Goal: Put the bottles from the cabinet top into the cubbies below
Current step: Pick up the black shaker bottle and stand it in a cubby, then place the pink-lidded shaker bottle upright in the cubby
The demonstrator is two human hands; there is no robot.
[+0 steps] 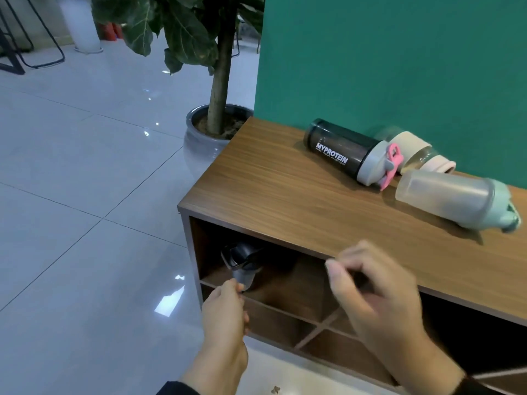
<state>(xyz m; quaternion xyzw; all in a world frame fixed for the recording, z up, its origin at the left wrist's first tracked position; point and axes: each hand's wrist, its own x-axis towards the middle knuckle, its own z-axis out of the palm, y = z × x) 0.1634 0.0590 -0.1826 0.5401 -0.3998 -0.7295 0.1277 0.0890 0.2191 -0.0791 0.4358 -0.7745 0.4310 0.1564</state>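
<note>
Three bottles lie on their sides on the wooden cabinet top [273, 183]: a dark shaker marked MYPROTEIN [342, 151] with a grey and pink lid, a beige and pink bottle [419, 151] behind it, and a frosted shaker with a pale green lid [453, 199] at the right. A dark grey bottle [241, 265] stands in the upper left cubby [285, 280]. My left hand [225, 309] touches that bottle's lower end with its fingertips. My right hand [370, 289] hovers in front of the cubbies, fingers curled and apart, holding nothing.
A potted tree [216, 121] in a grey pot stands just left of the cabinet. A green wall [399, 67] backs the cabinet. Glossy tiled floor [85, 195] spreads to the left. Lower cubbies [328, 346] sit beneath the upper row.
</note>
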